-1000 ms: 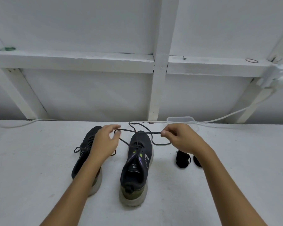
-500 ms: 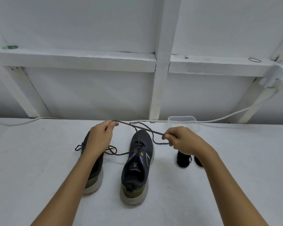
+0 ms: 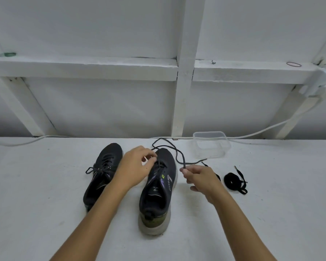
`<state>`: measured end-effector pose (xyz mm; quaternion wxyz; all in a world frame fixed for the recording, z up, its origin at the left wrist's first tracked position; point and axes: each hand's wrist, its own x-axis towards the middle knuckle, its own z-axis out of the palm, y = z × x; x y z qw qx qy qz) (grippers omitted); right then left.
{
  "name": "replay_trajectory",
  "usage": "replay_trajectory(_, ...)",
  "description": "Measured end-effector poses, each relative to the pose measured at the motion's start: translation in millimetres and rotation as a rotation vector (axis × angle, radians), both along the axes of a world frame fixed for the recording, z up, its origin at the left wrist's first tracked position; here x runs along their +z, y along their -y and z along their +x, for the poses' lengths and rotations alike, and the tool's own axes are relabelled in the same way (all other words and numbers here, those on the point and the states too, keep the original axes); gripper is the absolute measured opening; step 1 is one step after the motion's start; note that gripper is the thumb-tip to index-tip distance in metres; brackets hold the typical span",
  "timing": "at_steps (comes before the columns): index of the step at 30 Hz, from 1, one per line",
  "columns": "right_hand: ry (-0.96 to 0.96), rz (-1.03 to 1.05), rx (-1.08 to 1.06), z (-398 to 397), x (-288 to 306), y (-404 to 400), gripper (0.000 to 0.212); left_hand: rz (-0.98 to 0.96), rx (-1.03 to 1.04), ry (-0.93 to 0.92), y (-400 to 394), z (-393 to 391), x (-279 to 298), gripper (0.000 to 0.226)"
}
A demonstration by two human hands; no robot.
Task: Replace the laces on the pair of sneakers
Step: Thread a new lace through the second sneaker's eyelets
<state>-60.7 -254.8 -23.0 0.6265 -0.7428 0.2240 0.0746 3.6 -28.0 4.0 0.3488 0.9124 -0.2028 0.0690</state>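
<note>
Change, left hand: the left hand (image 3: 135, 167) has dropped from the raised stretch of lace half a second ago onto the top eyelets of the right sneaker (image 3: 158, 187), fingers (image 3: 152, 160) pinched on the lace there.
Change, right hand: the right hand (image 3: 200, 180) has moved nearer and lower, to just beside the sneaker's outer side; its thumb and forefinger pinch the loose lace (image 3: 177, 154) close to one end.
Change, lace: no longer taut between the hands, it lies slack in loops over the toe and on the bench (image 3: 45, 185) behind the shoe.
Left sneaker: the left sneaker (image 3: 102, 172) stands beside the other, toe away, still laced, partly hidden by the left forearm.
Spare laces: one black bundle (image 3: 233, 182) lies on the bench right of the right hand; a second is mostly hidden behind that hand.
Container: a clear plastic tub (image 3: 211, 146) sits at the back edge, near the lace end.
Cable: a white cable (image 3: 271, 129) runs along the back of the bench.
</note>
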Motion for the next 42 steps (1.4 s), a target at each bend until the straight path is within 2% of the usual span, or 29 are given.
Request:
replay_trajectory(2, -0.019, 0.125, -0.088, 1, -9, -10, 0.007, 0.021, -0.09, -0.201, 9, -3, 1, 0.007)
replay_trajectory(6, 0.007, 0.34, -0.213, 2, -23, -31, 0.011, 0.21, -0.066, -0.34, 20, -1, -5, 0.017)
replay_trajectory(8, 0.041, 0.36, -0.237, 3, -27, -38, 0.013, 0.231, -0.033, -0.399, 23, 0, -8, 0.021)
replay_trajectory(12, 0.103, 0.263, -0.24, 4, -31, -44, 0.014, 0.272, 0.019, -0.499, 31, -1, -11, 0.041)
replay_trajectory(14, 0.142, 0.244, -0.23, 4, -31, -46, 0.015, 0.208, 0.045, -0.556, 35, -2, -15, 0.036)
replay_trajectory(18, 0.192, 0.188, -0.222, 4, -33, -49, 0.014, -0.142, 0.103, -0.747, 31, -4, -23, 0.02)
replay_trajectory(20, 0.2, 0.169, -0.224, 6, -34, -50, 0.013, -0.251, 0.113, -0.81, 29, -5, -25, 0.025)
replay_trajectory(22, 0.209, 0.153, -0.23, 8, -36, -51, 0.012, -0.294, 0.103, -0.815, 28, -6, -27, 0.029)
replay_trajectory(30, 0.245, 0.122, -0.246, 8, -42, -53, 0.01, -0.347, 0.053, -0.766, 24, -7, -34, 0.017)
replay_trajectory(35, 0.265, 0.054, -0.198, 11, -40, -52, 0.011, -0.36, 0.089, -0.73, 29, -10, -38, 0.02)
replay_trajectory(38, 0.268, -0.042, -0.119, 15, -35, -48, 0.019, -0.309, 0.109, -0.675, 34, -9, -39, 0.02)
replay_trajectory(42, 0.222, -0.004, -0.023, 15, -25, -35, 0.022, -0.182, 0.19, -0.541, 48, -14, -35, 0.013)
